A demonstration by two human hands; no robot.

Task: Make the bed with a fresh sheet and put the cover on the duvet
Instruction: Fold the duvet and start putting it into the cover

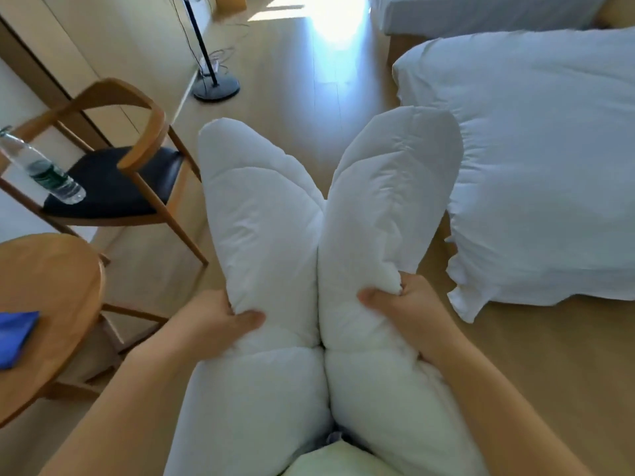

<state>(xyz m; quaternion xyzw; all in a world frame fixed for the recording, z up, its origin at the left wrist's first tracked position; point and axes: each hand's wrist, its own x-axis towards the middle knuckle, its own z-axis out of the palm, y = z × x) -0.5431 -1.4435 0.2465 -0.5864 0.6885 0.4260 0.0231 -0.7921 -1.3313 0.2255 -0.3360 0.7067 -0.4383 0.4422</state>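
Sunlight fell on the wood floor (292, 97) at the far end, near a lamp base (216, 87). At left I saw a round wooden surface (51, 286) carrying a blue item (13, 338), with a dark-seated chair (113, 180) beyond it. White bedding (549, 166) lay heaped on the floor at right. The duvet (268, 218), held up in the middle, was bunched into two fat lobes, their long axes running away from the person and splaying in a V. The left hand (220, 321) and right hand (405, 310) each gripped one lobe, fingers curled into it.

Head-worn view, looking steeply down, close over floor (295, 84)
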